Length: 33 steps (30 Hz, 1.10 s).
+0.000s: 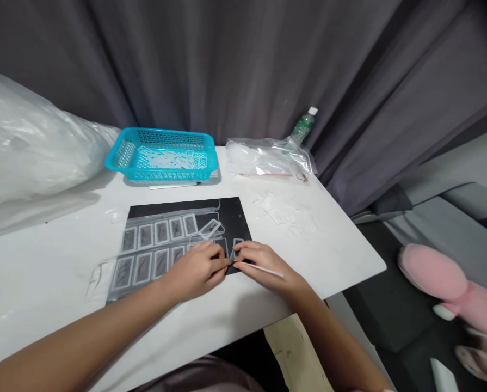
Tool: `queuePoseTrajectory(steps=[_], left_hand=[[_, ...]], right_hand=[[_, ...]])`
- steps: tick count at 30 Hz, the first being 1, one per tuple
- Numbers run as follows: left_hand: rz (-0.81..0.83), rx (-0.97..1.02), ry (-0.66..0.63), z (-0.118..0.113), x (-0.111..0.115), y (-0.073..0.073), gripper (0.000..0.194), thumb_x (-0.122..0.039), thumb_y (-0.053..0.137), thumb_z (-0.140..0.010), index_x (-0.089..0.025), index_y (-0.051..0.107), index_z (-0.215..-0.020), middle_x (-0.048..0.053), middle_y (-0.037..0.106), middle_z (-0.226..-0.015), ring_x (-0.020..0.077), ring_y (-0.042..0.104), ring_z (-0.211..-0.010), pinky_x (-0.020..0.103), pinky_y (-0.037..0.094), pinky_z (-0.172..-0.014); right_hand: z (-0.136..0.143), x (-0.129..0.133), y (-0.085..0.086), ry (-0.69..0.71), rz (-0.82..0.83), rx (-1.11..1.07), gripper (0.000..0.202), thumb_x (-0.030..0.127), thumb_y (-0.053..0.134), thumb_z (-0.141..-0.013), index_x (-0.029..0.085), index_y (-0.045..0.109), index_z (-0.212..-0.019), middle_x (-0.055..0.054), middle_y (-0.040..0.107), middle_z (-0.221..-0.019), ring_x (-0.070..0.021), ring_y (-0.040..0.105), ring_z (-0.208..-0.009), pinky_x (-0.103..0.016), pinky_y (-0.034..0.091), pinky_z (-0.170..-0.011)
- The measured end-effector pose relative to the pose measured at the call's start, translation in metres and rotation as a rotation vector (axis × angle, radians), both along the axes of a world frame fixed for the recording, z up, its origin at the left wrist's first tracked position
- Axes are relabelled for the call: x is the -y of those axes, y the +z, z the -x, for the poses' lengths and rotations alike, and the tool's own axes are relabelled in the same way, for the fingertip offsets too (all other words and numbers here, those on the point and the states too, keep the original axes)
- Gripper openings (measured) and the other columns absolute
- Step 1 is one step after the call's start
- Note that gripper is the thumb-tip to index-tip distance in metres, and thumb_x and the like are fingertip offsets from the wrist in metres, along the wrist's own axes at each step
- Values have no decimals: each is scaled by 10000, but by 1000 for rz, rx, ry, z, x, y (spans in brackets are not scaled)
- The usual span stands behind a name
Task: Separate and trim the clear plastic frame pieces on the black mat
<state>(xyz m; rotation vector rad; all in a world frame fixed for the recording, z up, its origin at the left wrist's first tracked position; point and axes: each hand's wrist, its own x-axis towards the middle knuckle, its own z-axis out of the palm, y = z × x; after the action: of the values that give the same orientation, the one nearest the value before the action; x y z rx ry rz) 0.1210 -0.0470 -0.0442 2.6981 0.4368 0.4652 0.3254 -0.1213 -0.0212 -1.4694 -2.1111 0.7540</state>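
A black board (227, 209) lies on the white table, with rows of small clear rectangular frames (161, 231) on it in plastic film. Over the board's right front part, my left hand (200, 269) is closed, thumb and fingertips pinched at a piece too small to name. Close beside it, my right hand (263, 261) is closed round a thin white stick (267, 270), its fingertips almost meeting the left ones. A loose clear frame (238, 241) shows at the right fingertips. Another frame (210, 228) lies tilted at the end of the upper row.
A blue basket (161, 175) holding clear pieces stands at the back. Right of it are a clear plastic bag (259, 158) and a green bottle (304, 126). Clear scraps (288, 212) lie at right. A large white plastic bag (35, 147) fills the left side.
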Motion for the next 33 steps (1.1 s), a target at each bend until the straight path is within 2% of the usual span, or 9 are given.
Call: queuePoseTrajectory(steps=[5, 8, 12, 15, 18, 22, 29, 31, 33], left_hand=[[-11, 0, 17, -4, 0, 1, 238, -205, 495, -879, -185, 697, -1004, 63, 573, -843, 191, 533, -820, 331, 410, -766], [-11, 18, 18, -4, 0, 1, 233, -203, 500, -872, -184, 701, -988, 60, 572, -834, 181, 533, -802, 322, 411, -762], [-12, 38, 29, -4, 1, 2, 224, -191, 514, -852, -195, 707, -966, 51, 569, -822, 176, 537, -795, 315, 411, -752], [-8, 50, 32, -2, 0, 2, 223, -192, 525, -844, -202, 714, -962, 48, 576, -823, 178, 544, -800, 322, 414, -754], [29, 77, 24, 0, -1, 3, 241, -195, 510, -864, -195, 713, -992, 49, 584, -834, 172, 554, -796, 322, 424, -758], [-20, 108, 65, -2, 0, 4, 243, -246, 539, -868, -206, 699, -1046, 48, 559, -820, 185, 532, -786, 330, 422, -725], [28, 89, 89, -28, 5, 10, 190, -154, 539, -854, -147, 660, -708, 76, 560, -912, 188, 523, -823, 348, 427, -761], [183, 166, 105, -30, 2, 17, 189, -207, 511, -887, -148, 639, -762, 87, 560, -1037, 186, 542, -899, 355, 448, -810], [578, 323, 169, -26, -2, 26, 224, -286, 451, -929, -155, 622, -866, 96, 565, -1111, 188, 558, -979, 368, 462, -857]], right_hand=[[4, 10, -21, -59, -242, 312, 227, 210, 420, -931, 199, 638, -991, -114, 639, -1130, -255, 549, -1007, -395, 467, -864], [-21, 1, -21, -303, -366, 328, 226, 226, 408, -930, 220, 620, -1009, -106, 635, -1072, -255, 528, -1008, -396, 456, -888], [-73, -18, -3, -713, -565, 373, 280, 261, 324, -947, 168, 586, -987, -164, 610, -1023, -294, 489, -1007, -469, 402, -909], [-98, -22, 5, -910, -625, 486, 267, 282, 331, -938, 165, 565, -885, -143, 612, -870, -272, 515, -864, -423, 413, -837], [-105, -15, 5, -828, -493, 588, 248, 306, 374, -918, 180, 548, -795, -110, 584, -787, -240, 523, -746, -381, 411, -768], [-99, -5, 0, -745, -428, 543, 247, 331, 406, -901, 177, 560, -782, -126, 590, -853, -244, 548, -794, -356, 406, -741], [-65, -25, 17, -627, -339, 183, 215, 361, 484, -848, 194, 583, -756, -84, 629, -825, -215, 569, -749, -331, 425, -725], [-47, -35, 24, -680, -336, -29, 230, 408, 513, -830, 198, 600, -789, -79, 650, -876, -211, 579, -769, -332, 438, -739], [-27, -46, 25, -720, -291, -295, 275, 467, 531, -814, 201, 600, -803, -71, 656, -866, -202, 581, -761, -323, 450, -720]])
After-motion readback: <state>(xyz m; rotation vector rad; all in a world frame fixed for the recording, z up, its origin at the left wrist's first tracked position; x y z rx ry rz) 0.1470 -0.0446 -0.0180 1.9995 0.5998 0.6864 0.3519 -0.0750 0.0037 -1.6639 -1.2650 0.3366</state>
